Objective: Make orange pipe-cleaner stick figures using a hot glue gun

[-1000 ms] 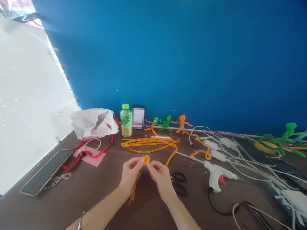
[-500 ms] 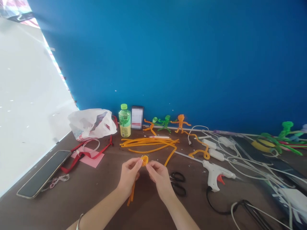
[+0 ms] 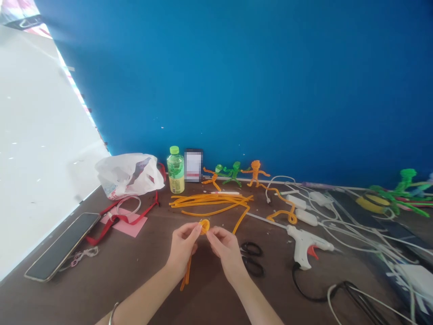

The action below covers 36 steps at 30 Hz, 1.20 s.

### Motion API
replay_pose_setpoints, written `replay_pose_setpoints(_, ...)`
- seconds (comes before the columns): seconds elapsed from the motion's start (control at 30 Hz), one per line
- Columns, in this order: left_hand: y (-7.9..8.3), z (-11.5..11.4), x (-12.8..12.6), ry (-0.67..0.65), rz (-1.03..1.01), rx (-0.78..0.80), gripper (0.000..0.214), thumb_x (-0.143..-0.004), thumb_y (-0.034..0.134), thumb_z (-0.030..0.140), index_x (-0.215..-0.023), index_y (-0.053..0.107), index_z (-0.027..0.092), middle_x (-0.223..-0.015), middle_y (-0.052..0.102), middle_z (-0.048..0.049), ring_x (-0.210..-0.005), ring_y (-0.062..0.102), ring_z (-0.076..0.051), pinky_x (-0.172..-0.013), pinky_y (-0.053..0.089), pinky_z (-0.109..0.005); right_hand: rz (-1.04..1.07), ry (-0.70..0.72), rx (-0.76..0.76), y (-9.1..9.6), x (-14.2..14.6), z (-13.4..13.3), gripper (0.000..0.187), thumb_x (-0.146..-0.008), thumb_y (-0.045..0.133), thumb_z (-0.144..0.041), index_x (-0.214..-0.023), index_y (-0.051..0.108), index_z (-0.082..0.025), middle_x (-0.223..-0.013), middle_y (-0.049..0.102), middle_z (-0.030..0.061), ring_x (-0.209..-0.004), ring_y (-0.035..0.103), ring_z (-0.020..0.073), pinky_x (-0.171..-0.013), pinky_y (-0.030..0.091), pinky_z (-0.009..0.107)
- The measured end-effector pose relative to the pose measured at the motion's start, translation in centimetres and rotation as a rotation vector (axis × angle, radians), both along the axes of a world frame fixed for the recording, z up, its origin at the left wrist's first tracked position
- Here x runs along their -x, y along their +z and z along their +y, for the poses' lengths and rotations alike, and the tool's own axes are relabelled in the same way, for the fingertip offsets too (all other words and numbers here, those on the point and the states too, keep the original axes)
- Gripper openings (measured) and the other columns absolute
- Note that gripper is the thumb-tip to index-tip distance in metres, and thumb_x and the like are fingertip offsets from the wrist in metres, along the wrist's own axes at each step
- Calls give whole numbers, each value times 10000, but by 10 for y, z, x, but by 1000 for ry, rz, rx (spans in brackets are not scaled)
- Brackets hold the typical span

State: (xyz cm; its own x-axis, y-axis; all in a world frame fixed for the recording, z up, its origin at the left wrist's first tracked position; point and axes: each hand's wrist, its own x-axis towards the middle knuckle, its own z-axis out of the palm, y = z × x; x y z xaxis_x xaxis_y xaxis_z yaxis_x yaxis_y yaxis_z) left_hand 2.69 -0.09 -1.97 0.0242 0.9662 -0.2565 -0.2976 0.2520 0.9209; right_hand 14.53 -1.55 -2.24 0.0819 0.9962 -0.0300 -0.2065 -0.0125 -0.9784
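Between my two hands is an orange pipe cleaner wound into a small ring. My left hand pinches the ring's left side, and two loose orange ends hang down below that hand. At the ring's right edge, my right hand has thumb and forefinger closed on the pipe cleaner. Just beyond the hands lies a bundle of straight orange pipe cleaners, one bent down toward my right hand. Black-handled scissors rest beside my right wrist, their blades partly hidden by the hand.
A white glue gun with its cord, and tangled white cables, cover the right side. Orange and green pipe-cleaner figures stand along the blue wall. A green-capped bottle, plastic bag, pink paper and phone are leftward.
Both hands keep the same pinch on the orange ring, with barely any visible movement. The camera view has shifted very slightly.
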Motion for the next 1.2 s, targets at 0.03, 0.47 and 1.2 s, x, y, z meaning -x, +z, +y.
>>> replay_pose_setpoints(0.03,0,0,0,-2,3,-4,413,-604,694,486,-791,667,118,-664,606,-25,-380,312,0,-346,216,-162,-1,-2,4,1,0,0,290,-642,691,-458,-650,640,-173,-458,430,-41,-435,347,76,-398,235,215)
replay_pose_setpoints(0.47,0,0,0,11,3,15,420,-589,703,493,-788,669,124,-621,576,-1,-381,298,-2,-347,203,-164,8,-29,3,4,3,-2,308,-638,687,-477,-651,644,-173,-480,464,-32,-444,361,77,-402,236,214)
replay_pose_setpoints(1.2,3,-1,-1,3,-28,-3,437,-567,709,508,-772,668,125,-606,561,4,-387,279,-5,-352,197,-171,13,1,-11,-2,0,0,309,-629,694,-478,-661,642,-176,-444,429,-43,-429,365,81,-388,242,217)
